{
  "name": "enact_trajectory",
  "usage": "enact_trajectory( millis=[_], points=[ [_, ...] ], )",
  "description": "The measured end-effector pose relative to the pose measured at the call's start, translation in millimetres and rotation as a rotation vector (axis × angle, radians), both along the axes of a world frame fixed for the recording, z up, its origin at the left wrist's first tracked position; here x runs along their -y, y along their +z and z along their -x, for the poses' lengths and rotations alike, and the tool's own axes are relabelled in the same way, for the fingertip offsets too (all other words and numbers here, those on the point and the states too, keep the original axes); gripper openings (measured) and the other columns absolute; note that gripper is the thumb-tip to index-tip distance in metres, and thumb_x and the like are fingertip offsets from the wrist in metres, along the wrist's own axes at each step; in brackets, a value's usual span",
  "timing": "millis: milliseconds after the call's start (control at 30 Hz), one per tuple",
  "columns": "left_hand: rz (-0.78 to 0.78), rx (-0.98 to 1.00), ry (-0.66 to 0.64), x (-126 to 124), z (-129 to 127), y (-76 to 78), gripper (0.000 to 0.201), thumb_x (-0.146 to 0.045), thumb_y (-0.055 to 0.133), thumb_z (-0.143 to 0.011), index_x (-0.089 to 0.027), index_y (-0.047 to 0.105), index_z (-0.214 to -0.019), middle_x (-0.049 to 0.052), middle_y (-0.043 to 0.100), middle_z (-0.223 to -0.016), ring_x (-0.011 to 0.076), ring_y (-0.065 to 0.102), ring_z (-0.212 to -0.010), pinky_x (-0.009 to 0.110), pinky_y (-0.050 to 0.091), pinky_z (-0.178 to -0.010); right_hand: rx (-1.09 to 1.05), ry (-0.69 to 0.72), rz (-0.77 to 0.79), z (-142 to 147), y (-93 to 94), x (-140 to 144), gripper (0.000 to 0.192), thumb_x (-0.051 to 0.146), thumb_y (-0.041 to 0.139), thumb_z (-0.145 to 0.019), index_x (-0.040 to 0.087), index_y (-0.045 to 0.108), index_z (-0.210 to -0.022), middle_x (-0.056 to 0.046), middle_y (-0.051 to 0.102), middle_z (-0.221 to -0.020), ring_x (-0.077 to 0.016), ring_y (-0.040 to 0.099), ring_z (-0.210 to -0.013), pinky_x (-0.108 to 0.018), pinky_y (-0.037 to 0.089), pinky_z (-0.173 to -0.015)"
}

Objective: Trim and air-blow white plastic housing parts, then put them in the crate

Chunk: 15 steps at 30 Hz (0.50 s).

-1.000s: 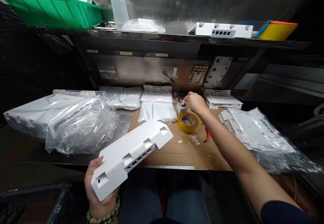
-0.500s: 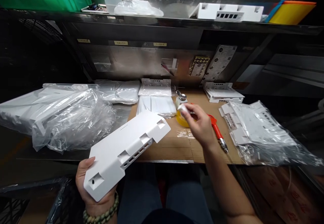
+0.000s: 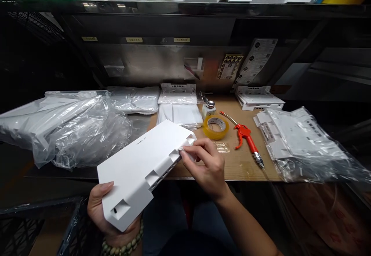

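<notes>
Snugly, left hand (image 3: 98,209) clamps smooth notched white casing (image 3: 142,161); right hand (image 3: 210,167) pinches white wad (image 3: 181,148).

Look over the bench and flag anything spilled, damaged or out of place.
Nothing looks spilled. Mildly odd: the small bottle has its metal lid flipped up, leaving it uncovered, and the white case shows a dark spot in one corner recess, absent from the next recess; too small to identify.

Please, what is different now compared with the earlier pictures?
The right hand moved from the small bottle, toward the person and leftward, to the white housing, now touching its edge. It carried something small and white; whether it still does is unclear. The left hand still holds the housing; bottle and tape roll stayed put.
</notes>
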<state>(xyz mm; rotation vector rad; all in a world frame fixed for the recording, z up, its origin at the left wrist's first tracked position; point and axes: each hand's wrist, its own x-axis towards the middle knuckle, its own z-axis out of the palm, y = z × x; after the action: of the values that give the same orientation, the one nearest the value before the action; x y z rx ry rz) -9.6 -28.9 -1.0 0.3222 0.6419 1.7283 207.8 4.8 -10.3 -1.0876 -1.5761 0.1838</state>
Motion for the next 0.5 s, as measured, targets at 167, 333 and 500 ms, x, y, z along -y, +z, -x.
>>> enact_trajectory(
  millis=[167,333,500],
  points=[
    [0.041,-0.019,0.014,-0.3,-3.7,0.2,0.09,-0.027,0.061,-0.071,-0.033,0.042,-0.159,0.005,0.072,-0.137,0.0339,0.078,-0.099,0.028,0.065,-0.055,-0.032,-0.055,0.023,-3.5,0.1,1.1,0.007,0.021,0.072,-0.093,0.025,0.076,-0.097,-0.003,0.063,-0.089,-0.0137,0.06,-0.069,-0.029,0.052,-0.059],
    [0.064,-0.041,0.022,-0.9,-6.2,3.0,0.089,-0.027,0.061,-0.069,-0.033,0.045,-0.157,0.005,0.073,-0.135,0.0345,0.079,-0.098,0.027,0.063,-0.049,-0.013,-0.005,0.0,-0.3,0.4,6.6,0.01,0.018,0.072,-0.092,0.024,0.077,-0.098,-0.003,0.065,-0.089,-0.0137,0.061,-0.07,-0.029,0.053,-0.061],
    [0.097,-0.03,0.066,-0.3,-6.5,2.2,0.088,-0.027,0.06,-0.07,-0.034,0.045,-0.157,0.005,0.075,-0.131,0.0316,0.08,-0.088,0.028,0.064,-0.052,-0.073,-0.042,0.029,-0.2,-1.3,6.2,0.009,0.018,0.073,-0.092,0.024,0.077,-0.097,-0.004,0.064,-0.09,-0.013,0.059,-0.069,-0.029,0.051,-0.059]
  ],
)
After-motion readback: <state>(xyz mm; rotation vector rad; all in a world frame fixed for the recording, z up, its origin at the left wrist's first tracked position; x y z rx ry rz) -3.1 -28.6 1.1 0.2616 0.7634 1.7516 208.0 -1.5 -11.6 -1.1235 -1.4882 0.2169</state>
